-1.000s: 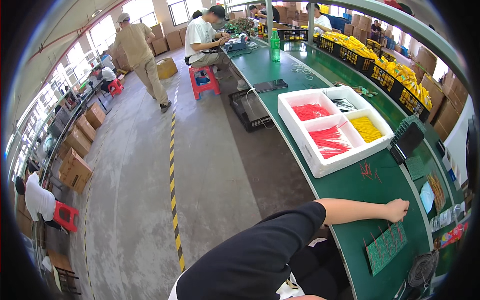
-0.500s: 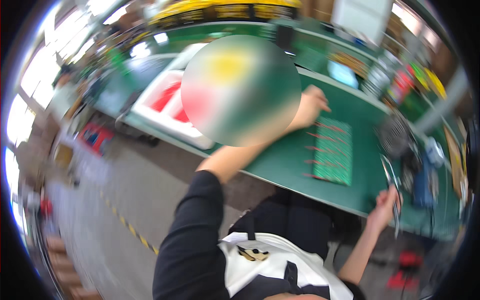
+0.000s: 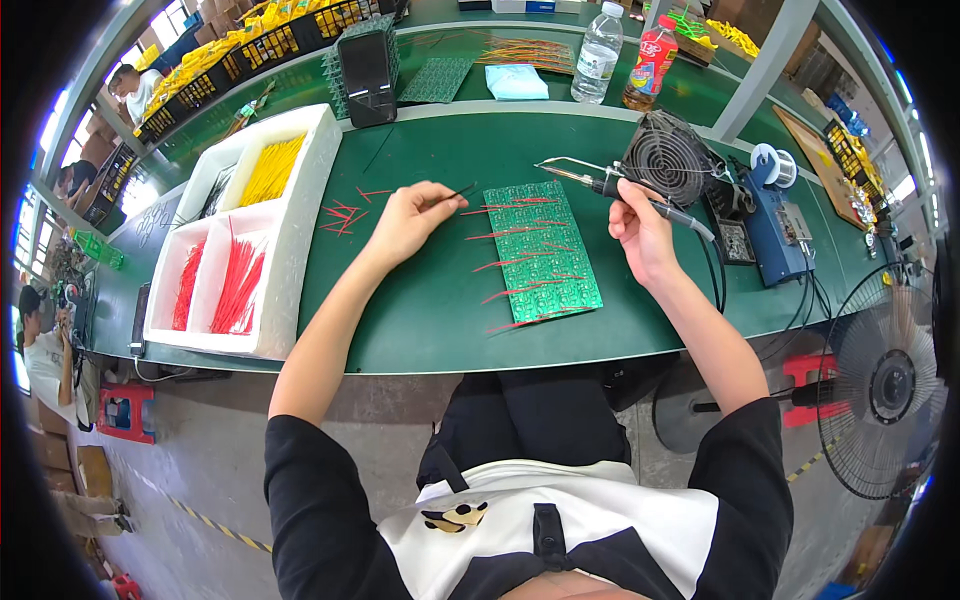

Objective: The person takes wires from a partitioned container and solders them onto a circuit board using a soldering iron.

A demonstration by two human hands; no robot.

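Observation:
My left hand is closed in a pinch at the upper left of a green circuit board panel, holding a thin black wire whose end sticks out toward the board. Several red wires lie in rows across the panel, their ends hanging over its left edge. On the other side, my right hand grips a soldering iron with a thin metal tube along it. Its tip points left, above the far edge of the panel, apart from it.
A white foam tray with red, yellow and black wires stands left; loose red wire pieces lie beside it. At right are a small fan, a blue soldering station and a solder spool. Bottles stand behind.
My view has turned and steadied. The right hand has risen with the soldering iron from the table's front right toward the board. My left hand now shows a black wire beside the panel.

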